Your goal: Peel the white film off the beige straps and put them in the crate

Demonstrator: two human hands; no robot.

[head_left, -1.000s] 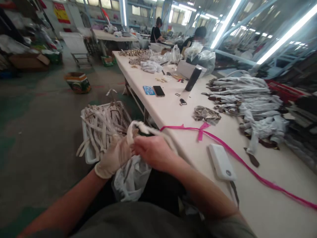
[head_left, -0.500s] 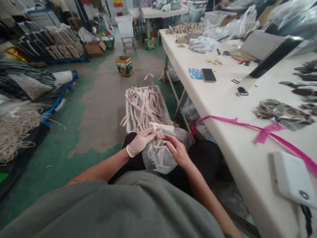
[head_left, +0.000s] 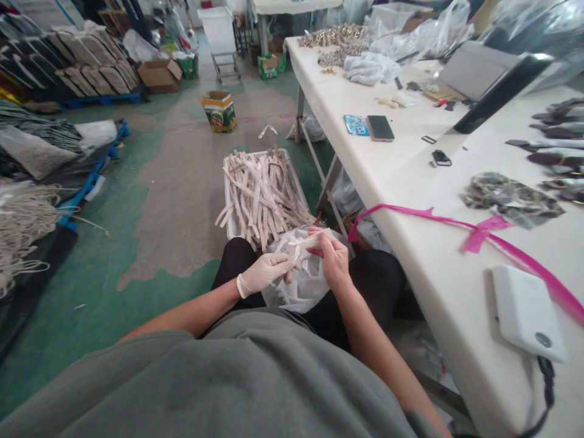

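Observation:
In the head view my left hand (head_left: 263, 274), in a thin whitish glove, is closed over my lap and grips a pale strap (head_left: 303, 246). My bare right hand (head_left: 334, 260) pinches the same strap to the right, thumb and fingers pressed together. Its exact folds between my fingers are too small to make out. Under both hands a translucent white plastic bag (head_left: 298, 295) lies across my lap; what it holds is unclear. Just beyond my knees stands a white crate (head_left: 227, 210) heaped with beige straps (head_left: 260, 194), some hanging over its rim.
A white-covered table (head_left: 410, 243) runs along my right, bearing a phone (head_left: 380, 128), a white power bank (head_left: 528, 313), a pink ribbon (head_left: 406, 210) and metal pieces (head_left: 335, 39). Bundled cords (head_left: 22, 225) lie at left. A carton (head_left: 219, 111) stands on the floor ahead.
My right hand has gone from loosely spread fingers to a pinch on the strap. My left hand keeps its grip. The whole view has shifted slightly.

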